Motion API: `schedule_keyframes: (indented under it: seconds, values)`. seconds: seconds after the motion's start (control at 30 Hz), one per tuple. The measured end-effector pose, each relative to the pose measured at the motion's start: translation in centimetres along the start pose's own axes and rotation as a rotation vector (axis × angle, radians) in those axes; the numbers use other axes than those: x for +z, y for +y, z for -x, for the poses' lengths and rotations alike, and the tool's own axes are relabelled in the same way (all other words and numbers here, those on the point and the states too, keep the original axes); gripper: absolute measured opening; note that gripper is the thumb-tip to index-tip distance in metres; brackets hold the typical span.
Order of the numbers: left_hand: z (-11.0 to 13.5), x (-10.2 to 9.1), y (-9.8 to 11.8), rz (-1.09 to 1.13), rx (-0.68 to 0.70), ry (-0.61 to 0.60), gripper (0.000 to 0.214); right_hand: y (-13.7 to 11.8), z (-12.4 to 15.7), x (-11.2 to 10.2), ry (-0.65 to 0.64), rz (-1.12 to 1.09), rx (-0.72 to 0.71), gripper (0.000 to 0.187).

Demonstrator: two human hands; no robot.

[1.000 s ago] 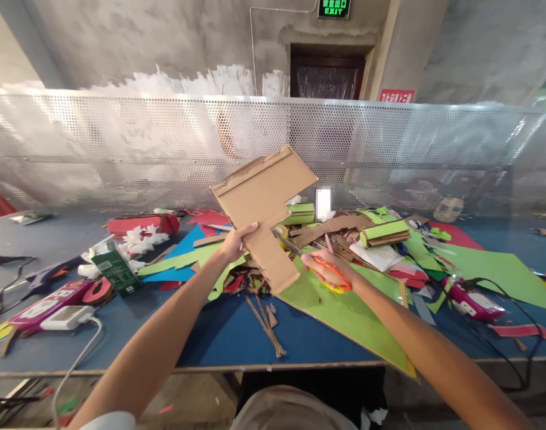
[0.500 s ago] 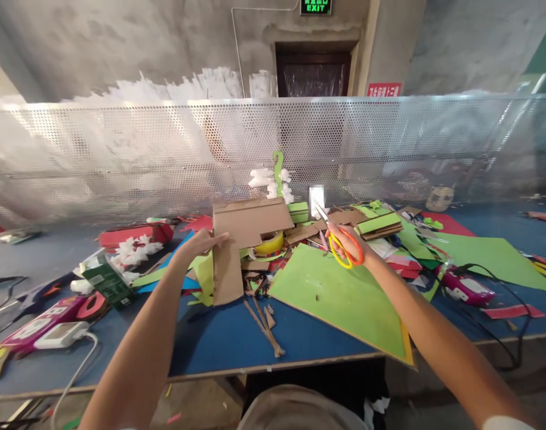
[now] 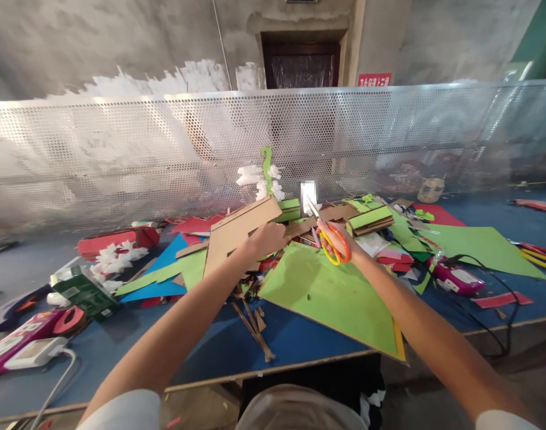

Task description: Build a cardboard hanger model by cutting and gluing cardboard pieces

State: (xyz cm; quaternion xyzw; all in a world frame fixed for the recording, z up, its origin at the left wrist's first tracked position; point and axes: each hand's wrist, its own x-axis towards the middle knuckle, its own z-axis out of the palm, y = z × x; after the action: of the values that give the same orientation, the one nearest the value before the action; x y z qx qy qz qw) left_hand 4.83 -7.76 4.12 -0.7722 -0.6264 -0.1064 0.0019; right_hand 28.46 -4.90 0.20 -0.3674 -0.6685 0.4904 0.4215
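Observation:
A brown cardboard cut-out (image 3: 237, 230) lies tilted on the heap of scraps in the middle of the blue table (image 3: 210, 346). My left hand (image 3: 264, 240) reaches over its right edge into the pile; its fingers are curled and hidden, so what it touches is unclear. My right hand (image 3: 339, 239) holds orange-and-yellow scissors (image 3: 329, 239), blades pointing up and left, above a large green sheet (image 3: 330, 292).
A perforated metal screen (image 3: 165, 149) runs behind the table. Red, blue and green paper scraps and cardboard strips (image 3: 250, 316) litter the surface. At left sit a green box (image 3: 85, 289) and a white power adapter (image 3: 33, 352); a pink glue gun (image 3: 454, 278) with black cable lies right.
The cardboard went from held up in the air to lying on the pile. My left hand moved right across it; the scissors lifted away from the cardboard.

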Motion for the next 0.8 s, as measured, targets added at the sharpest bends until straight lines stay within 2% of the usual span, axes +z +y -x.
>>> schedule_keyframes:
  seconds: [0.03,0.07,0.2,0.27,0.37,0.5,0.63,0.7,0.8]
  values:
    - [-0.9,0.8,1.1,-0.145,0.018,-0.045,0.035,0.0,0.0,0.0,0.005,-0.003,0.01,0.06]
    - [-1.7,1.5,1.9,-0.184,0.024,-0.062,0.034,0.1,-0.1,0.1,0.01,-0.007,0.021,0.059]
    - [-4.4,3.5,3.7,-0.216,0.005,-0.067,0.03,-0.1,-0.1,0.1,0.029,-0.02,0.047,0.056]
    - [-5.2,3.7,3.8,-0.217,-0.004,-0.045,0.029,-0.1,-0.1,0.1,0.045,-0.045,0.051,0.055]
    - [-5.6,2.8,3.1,-0.201,-0.02,0.029,0.029,0.2,-0.5,0.1,0.075,-0.087,0.039,0.053]
    - [-3.7,0.5,1.3,-0.084,-0.016,0.108,0.033,0.8,-1.2,0.2,0.127,-0.154,-0.007,0.05]
    - [0.2,-1.0,-0.4,0.446,0.171,0.126,0.036,0.7,-1.5,0.2,0.155,-0.237,-0.042,0.05]
    - [2.1,-1.3,-0.6,0.535,0.209,0.063,0.037,0.2,-1.0,0.2,0.1,-0.245,-0.054,0.05]
    - [3.8,-1.3,-0.4,0.523,0.215,-0.033,0.036,-0.8,0.0,0.4,-0.041,-0.203,-0.091,0.049]
